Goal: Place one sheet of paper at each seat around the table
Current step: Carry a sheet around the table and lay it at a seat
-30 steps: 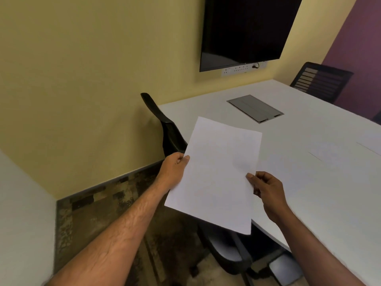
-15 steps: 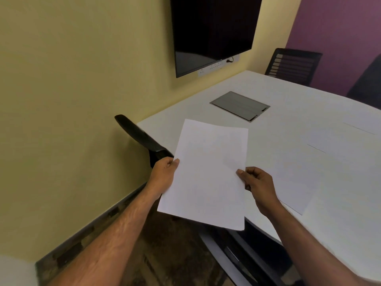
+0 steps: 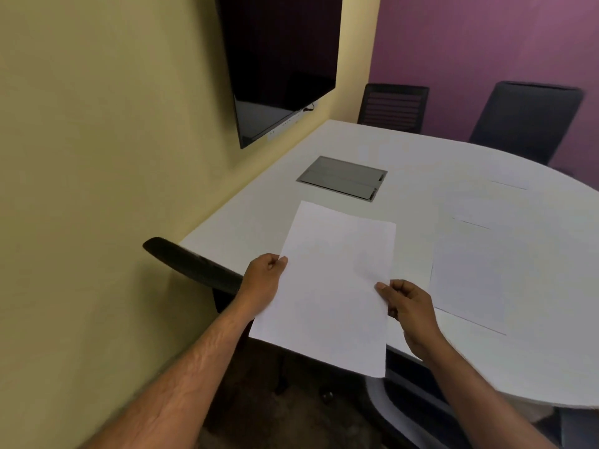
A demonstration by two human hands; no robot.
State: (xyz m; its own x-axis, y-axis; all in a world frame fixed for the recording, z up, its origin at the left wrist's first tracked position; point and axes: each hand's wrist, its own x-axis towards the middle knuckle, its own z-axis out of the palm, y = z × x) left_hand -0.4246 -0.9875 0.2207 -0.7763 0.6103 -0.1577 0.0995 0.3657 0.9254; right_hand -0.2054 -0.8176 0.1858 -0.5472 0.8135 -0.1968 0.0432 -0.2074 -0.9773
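Observation:
I hold a white sheet of paper (image 3: 330,286) above the near edge of the white table (image 3: 421,157). My left hand (image 3: 262,281) pinches its left edge and my right hand (image 3: 408,306) pinches its right edge. The sheet's far half hangs over the tabletop; its near half hangs over the floor. Another sheet (image 3: 470,286) lies flat on the table just right of my right hand. Faint edges of further sheets (image 3: 473,205) show farther along the table. A black chair (image 3: 191,264) stands under my left hand at the table's near-left corner.
A grey cable hatch (image 3: 342,178) is set into the tabletop beyond the held sheet. Two black chairs (image 3: 393,108) (image 3: 525,121) stand at the far side against the purple wall. A dark screen (image 3: 278,59) hangs on the yellow wall at left.
My view has swung right and the table has come closer. Both hands have carried the sheet forward, so that it now reaches over the table's edge. A second far chair has come into view.

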